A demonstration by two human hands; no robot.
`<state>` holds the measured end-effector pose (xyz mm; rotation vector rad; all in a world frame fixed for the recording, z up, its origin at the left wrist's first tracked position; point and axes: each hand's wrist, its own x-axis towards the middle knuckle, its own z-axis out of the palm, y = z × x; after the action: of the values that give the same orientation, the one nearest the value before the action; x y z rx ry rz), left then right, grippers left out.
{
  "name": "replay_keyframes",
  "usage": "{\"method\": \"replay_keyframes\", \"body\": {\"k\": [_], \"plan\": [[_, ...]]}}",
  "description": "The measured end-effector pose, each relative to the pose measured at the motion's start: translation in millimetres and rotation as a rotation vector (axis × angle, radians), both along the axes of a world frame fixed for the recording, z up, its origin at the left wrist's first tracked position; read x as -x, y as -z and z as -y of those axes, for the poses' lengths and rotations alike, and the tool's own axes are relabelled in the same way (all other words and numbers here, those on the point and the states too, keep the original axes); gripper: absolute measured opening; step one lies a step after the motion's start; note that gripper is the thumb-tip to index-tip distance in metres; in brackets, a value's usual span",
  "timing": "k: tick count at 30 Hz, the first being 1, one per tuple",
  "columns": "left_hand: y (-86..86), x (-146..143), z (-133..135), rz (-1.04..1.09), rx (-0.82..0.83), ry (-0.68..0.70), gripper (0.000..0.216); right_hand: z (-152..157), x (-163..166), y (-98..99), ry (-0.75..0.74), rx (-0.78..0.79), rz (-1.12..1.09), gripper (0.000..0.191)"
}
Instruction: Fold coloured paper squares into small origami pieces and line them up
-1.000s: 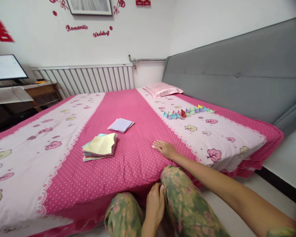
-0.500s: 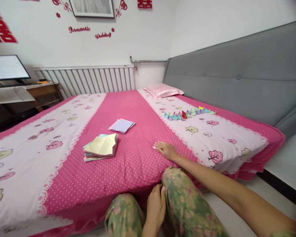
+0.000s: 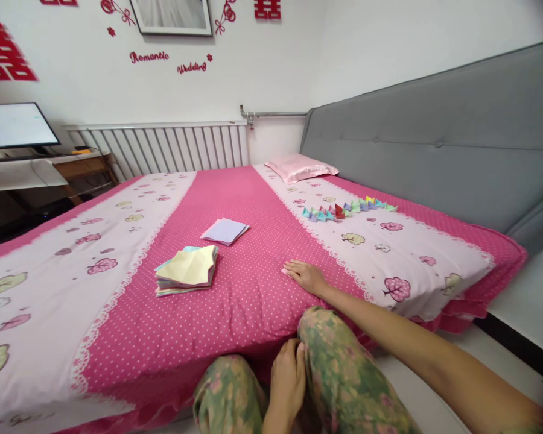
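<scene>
My right hand (image 3: 305, 277) lies palm down on the pink dotted bedspread (image 3: 253, 301), fingers stretched out flat. A small pale pink patch shows beside its fingertips; I cannot make out what it is. Between my knees rests my left hand (image 3: 287, 377), its back toward me and its fingers bent down out of sight against the right knee. Left of my right hand sits a stack of coloured paper sheets (image 3: 187, 268), crumpled pale yellow on top. Behind it is a smaller stack of lilac paper squares (image 3: 225, 231). Small folded paper pieces (image 3: 339, 211) stand in a row farther right.
A pink satin pillow (image 3: 301, 167) lies at the far side by the grey padded headboard (image 3: 425, 120). A white radiator (image 3: 163, 147) lines the back wall. At the left, a monitor (image 3: 15, 125) stands on a desk (image 3: 84, 164). My knees touch the bed's near edge.
The view has shifted very slightly. Both hands, the paper stacks and the folded pieces stay where they were.
</scene>
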<state>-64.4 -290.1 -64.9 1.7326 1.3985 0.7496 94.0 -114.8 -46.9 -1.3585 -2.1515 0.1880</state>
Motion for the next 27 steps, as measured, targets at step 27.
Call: {"method": "replay_keyframes", "body": {"k": [27], "plan": [[-1.7, -0.5, 0.5, 0.0, 0.004, -0.007, 0.043, -1.1, -1.0, 1.5, 0.007, 0.028, -0.006, 0.034]]}}
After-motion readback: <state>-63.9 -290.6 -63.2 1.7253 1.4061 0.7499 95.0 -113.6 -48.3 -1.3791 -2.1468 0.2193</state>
